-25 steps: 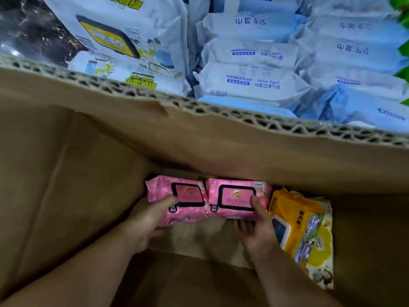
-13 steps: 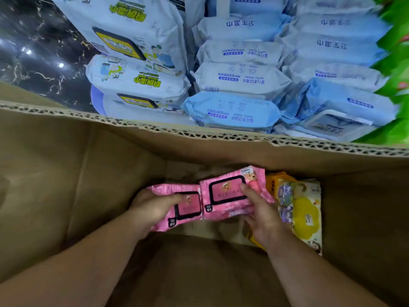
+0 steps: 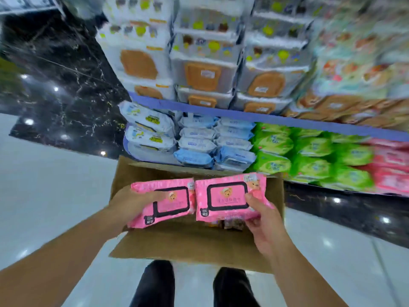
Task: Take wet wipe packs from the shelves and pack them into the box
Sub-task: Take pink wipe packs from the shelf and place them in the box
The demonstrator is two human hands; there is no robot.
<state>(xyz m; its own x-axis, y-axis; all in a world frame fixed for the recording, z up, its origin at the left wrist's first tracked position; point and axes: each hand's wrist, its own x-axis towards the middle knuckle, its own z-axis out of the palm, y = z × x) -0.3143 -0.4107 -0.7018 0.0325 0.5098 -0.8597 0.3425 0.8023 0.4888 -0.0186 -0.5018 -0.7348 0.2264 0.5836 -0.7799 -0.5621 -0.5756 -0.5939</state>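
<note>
Currently: left hand [image 3: 130, 201] grips left pink pack [image 3: 162, 201]; right hand [image 3: 264, 220] grips right pink pack [image 3: 229, 196]; both above open box [image 3: 188, 242].

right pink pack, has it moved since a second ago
Yes, the right pink pack has risen from the box floor to above its rim.

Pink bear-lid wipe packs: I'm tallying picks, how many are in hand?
2. One pink pack in the left hand, a second pink pack in the right hand, both above the cardboard box. Blurred pink packs at far right may match.
</note>
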